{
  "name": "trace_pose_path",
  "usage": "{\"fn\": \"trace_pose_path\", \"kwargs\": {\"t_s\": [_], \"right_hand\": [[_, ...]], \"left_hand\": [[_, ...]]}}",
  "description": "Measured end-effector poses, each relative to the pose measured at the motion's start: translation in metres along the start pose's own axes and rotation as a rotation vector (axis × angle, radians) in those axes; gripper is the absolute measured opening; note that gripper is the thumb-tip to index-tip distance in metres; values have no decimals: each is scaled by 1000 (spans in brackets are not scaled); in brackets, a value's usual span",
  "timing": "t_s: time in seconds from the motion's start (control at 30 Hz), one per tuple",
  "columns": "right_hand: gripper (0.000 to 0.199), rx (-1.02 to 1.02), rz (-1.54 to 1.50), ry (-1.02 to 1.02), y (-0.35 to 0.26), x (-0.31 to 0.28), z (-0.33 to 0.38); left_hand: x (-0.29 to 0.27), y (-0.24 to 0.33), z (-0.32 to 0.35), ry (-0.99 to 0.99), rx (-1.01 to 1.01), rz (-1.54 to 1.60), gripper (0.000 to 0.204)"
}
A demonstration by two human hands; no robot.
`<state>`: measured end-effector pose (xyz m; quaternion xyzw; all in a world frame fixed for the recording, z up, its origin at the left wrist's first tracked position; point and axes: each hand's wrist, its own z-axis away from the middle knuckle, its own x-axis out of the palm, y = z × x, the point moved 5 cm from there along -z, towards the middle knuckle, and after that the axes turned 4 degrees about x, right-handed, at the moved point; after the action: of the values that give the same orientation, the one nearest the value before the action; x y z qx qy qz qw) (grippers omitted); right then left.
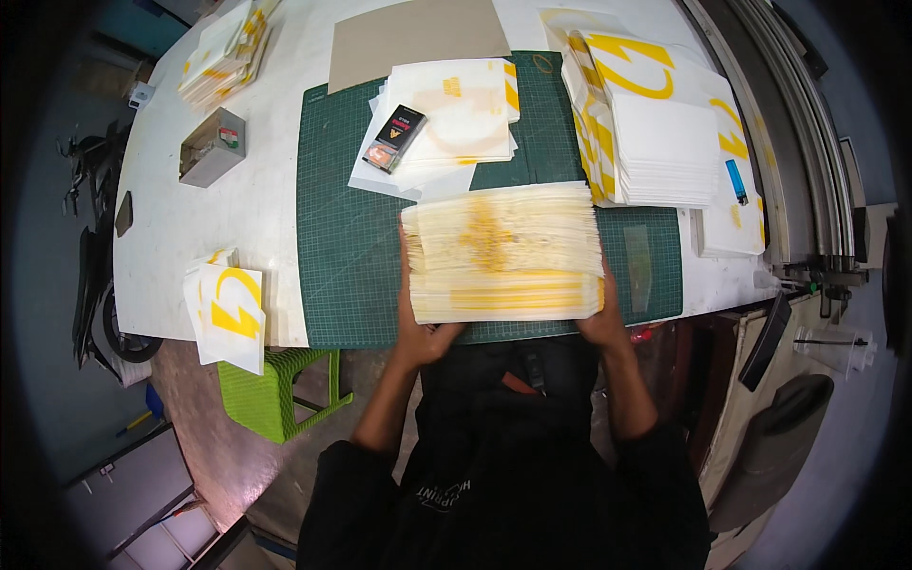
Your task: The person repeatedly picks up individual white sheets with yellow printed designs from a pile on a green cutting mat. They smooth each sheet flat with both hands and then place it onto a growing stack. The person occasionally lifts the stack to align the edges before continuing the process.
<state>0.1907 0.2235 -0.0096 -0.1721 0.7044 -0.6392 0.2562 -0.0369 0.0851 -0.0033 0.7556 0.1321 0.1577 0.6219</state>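
A thick stack of white sheets with yellow print (503, 252) stands tilted on its edge on the green cutting mat (347, 237). My left hand (423, 332) grips the stack's left near corner. My right hand (605, 318) grips its right near corner. Both forearms come up from the lower edge in black sleeves.
A small dark box (397, 138) lies on a loose pile of white sheets (456, 123). Tall stacks of yellow-printed sheets (655, 123) stand at the right, with a blue lighter (736, 180). A grey box (214, 145), brown cardboard (418, 38), and more sheets (228, 313) sit around; a green stool (275, 380) below.
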Motion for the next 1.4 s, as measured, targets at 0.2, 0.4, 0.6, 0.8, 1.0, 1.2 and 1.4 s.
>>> {"fn": "trace_pose_path", "kwargs": {"t_s": [0.2, 0.4, 0.6, 0.8, 1.0, 1.2, 1.4], "right_hand": [[103, -86, -21, -13, -16, -15, -21], [92, 74, -18, -70, -24, -24, -40], [76, 83, -43, -23, -14, -28, -48], [75, 114, -50, -75, -36, -30, -53], [70, 62, -313, -136, -116, -19, -117], [56, 187, -368, -189, -142, -2, -276], [36, 456, -392, -109, -96, 27, -414]], "left_hand": [[-18, 11, -29, 11, 127, -264, 116], [-37, 6, -48, -26, 55, -293, 89], [-39, -3, -56, 45, -1, -246, 47], [-46, 28, -67, 8, -47, -212, 40], [-71, 102, -125, 41, -27, -267, 46], [-105, 106, -274, 31, -183, 16, 36], [-165, 29, -394, 75, -373, 73, 37]]}}
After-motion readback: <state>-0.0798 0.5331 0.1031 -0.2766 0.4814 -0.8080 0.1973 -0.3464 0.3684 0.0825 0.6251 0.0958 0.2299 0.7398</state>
